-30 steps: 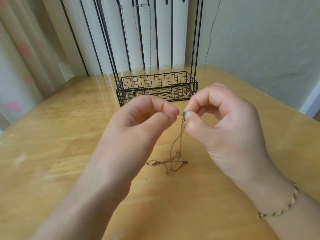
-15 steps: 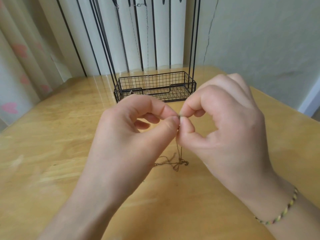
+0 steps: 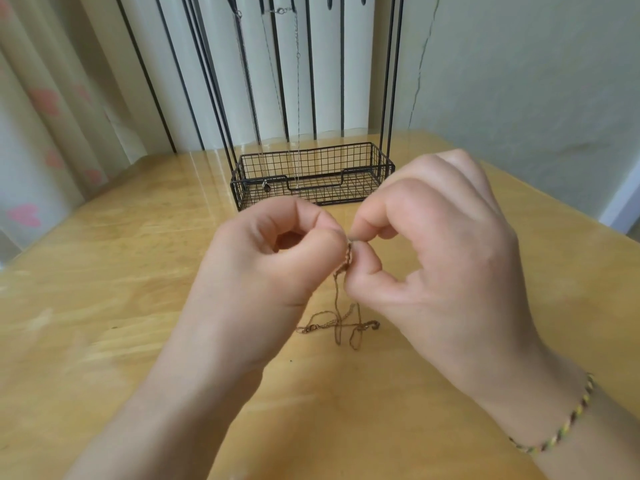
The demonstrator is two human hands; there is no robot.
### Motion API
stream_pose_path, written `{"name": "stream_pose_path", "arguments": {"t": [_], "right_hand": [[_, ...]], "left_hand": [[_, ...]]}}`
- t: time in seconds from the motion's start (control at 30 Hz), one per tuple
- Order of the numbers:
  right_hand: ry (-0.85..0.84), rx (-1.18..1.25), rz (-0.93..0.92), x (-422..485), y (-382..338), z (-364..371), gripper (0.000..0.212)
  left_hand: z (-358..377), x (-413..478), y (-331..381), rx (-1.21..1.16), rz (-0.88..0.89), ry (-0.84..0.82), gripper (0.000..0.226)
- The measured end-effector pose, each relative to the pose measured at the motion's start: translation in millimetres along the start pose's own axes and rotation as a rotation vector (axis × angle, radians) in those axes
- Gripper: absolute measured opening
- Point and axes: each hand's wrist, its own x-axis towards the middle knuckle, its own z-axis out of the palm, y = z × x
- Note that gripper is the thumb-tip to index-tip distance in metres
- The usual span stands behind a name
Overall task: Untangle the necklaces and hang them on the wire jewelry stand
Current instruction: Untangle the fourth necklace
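The necklace (image 3: 346, 325) is bronze-brown, the stand (image 3: 360, 185) black, the table (image 3: 121, 271) honey-yellow, the curtain (image 3: 31, 216) pink-hearted.

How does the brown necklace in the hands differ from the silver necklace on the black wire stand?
Colour: the brown necklace is coppery; the silver necklace is pale grey. Pose: the brown necklace is pinched by the left hand and right hand, its lower end crossing in loops on the table; the silver necklace hangs straight down the stand into its basket. Both are thin chains.
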Motion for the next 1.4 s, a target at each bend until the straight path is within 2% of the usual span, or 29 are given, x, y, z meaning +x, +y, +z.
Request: {"name": "stream_pose_path", "arguments": {"t": [0.1,0.2,0.27,0.33,0.4,0.47,0.57,0.7,0.8,0.9,1.07,1.2,1.3,1.4], "right_hand": [[-0.095,0.308,0.303,1,2,-3,0.002],[-0.131,0.629,0.590,1,7,-3,0.005],[-0.138,0.688,0.692,-1,10,0,0.007],[-0.151,0.683,0.780,-2,14,2,0.010],[-0.253,0.599,0.840,-4,20,2,0.012],[-0.437,0.475,0.833,-6,25,2,0.012],[-0.698,0.328,0.756,-10,27,3,0.010],[-0.898,0.239,0.677,-15,25,4,0.009],[-0.920,0.091,0.608,-19,24,9,0.005],[-0.943,0.041,0.583,-18,21,8,0.008],[-0.971,-0.054,0.448,-18,15,7,0.017],[-1.010,-0.111,0.427,-18,13,6,0.018],[-0.975,-0.133,0.451,-19,17,8,0.012],[-0.854,0.077,0.623,-18,26,9,0.018]], "left_hand": [[-4,2,-4,-0.068,-0.096,-0.036,0.017],[2,0,-3,-0.140,-0.211,-0.142,0.016],[6,0,-6,-0.109,-0.249,-0.141,0.011],[4,3,-12,-0.046,-0.269,-0.035,0.009],[-2,7,-16,0.062,-0.256,0.030,0.011],[-5,7,-20,0.258,-0.242,-0.026,0.012],[-1,4,-28,0.615,-0.252,-0.206,0.014],[0,5,-38,0.832,-0.236,-0.241,0.015],[-2,8,-43,0.939,-0.225,-0.226,0.006],[-2,8,-44,0.974,-0.246,-0.259,0.004],[-1,8,-45,1.042,-0.225,-0.309,0.006],[0,7,-48,1.105,-0.196,-0.342,0.009],[-2,9,-47,0.996,-0.210,-0.272,0.011],[-2,12,-46,0.750,-0.256,-0.150,0.019]]}}
